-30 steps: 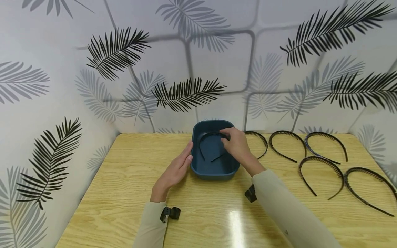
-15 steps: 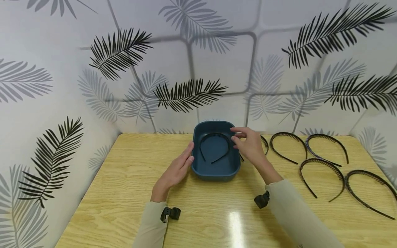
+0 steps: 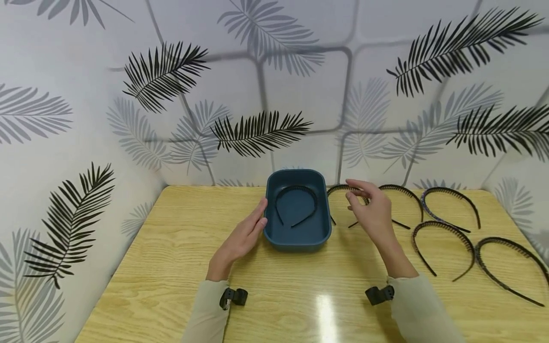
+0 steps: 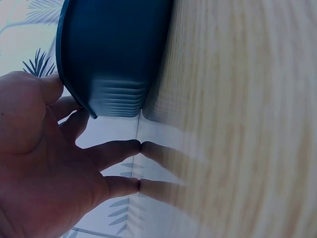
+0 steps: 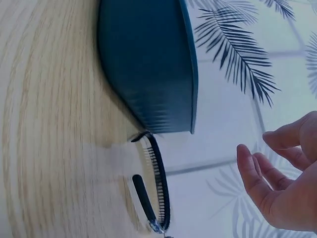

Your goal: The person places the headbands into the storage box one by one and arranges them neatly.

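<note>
A dark blue box (image 3: 297,243) stands on the table with a black toothed headband (image 3: 296,188) lying inside it. My left hand (image 3: 241,240) rests against the box's left side, its fingers mostly straight. In the left wrist view, that hand (image 4: 54,153) touches the rim, and two fingertips reach the table. My right hand (image 3: 374,209) hovers to the right of the box, fingers loosely bent and holding nothing. Beneath it lies another headband (image 3: 332,190), partly hidden by the hand; the right wrist view shows this headband (image 5: 161,188) close to the box.
Several more headbands lie to the right: a back one (image 3: 418,200), a patterned one (image 3: 465,194), a front one (image 3: 461,228) and one near the right edge (image 3: 510,288). A leaf-patterned wall (image 3: 309,95) rises behind the wooden table (image 3: 171,267).
My right hand has let go of the headband inside the box and moved out to the right, over the neighbouring headband. My left hand has stayed at the box's side.
</note>
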A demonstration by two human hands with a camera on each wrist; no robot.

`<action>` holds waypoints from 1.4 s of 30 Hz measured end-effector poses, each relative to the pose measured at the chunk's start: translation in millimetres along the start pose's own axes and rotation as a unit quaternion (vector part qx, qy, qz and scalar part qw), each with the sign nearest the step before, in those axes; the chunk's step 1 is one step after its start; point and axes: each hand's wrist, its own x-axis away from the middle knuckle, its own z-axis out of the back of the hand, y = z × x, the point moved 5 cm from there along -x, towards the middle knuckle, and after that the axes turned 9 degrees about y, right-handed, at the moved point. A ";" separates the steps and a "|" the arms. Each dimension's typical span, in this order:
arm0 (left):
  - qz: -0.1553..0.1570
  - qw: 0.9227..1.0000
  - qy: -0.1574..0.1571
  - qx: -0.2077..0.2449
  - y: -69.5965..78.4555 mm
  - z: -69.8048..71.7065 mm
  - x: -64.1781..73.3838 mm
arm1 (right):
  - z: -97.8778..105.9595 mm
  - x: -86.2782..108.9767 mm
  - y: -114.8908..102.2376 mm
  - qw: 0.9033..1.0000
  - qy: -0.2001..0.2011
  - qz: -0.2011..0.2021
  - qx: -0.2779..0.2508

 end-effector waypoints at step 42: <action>0.001 1.000 -0.007 -0.003 2.6 -1.8 0.6 | 24.9 17.1 84.9 0.977 -0.043 -0.191 0.084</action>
